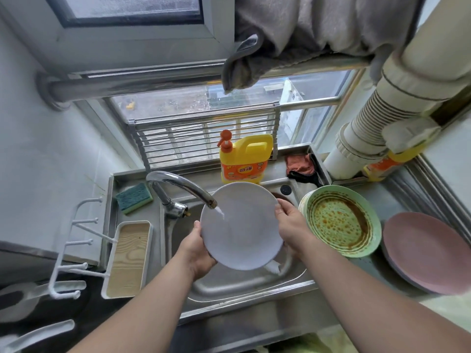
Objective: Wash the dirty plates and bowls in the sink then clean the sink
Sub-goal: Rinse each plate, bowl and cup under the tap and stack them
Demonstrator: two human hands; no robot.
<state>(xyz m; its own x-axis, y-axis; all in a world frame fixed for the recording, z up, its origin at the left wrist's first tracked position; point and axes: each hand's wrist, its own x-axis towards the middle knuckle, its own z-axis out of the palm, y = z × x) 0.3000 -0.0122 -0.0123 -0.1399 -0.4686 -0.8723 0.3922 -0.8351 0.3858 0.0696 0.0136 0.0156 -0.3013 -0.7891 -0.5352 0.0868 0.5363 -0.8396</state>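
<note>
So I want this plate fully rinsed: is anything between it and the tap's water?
Nothing visible. Both hands, left and right, hold the white plate by its edges over the sink, and the faucet stream lands directly on it.

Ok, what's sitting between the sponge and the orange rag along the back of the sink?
The yellow detergent bottle stands there, behind the faucet, in the head view.

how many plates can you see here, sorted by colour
white plate: 1, held by left hand and right hand under the tap
green plate: at least 1, sauce-stained, topping a stack whose lower plates can't be counted
pink plate: at least 1, with another rim showing under it
total: at least 3 plates
</note>
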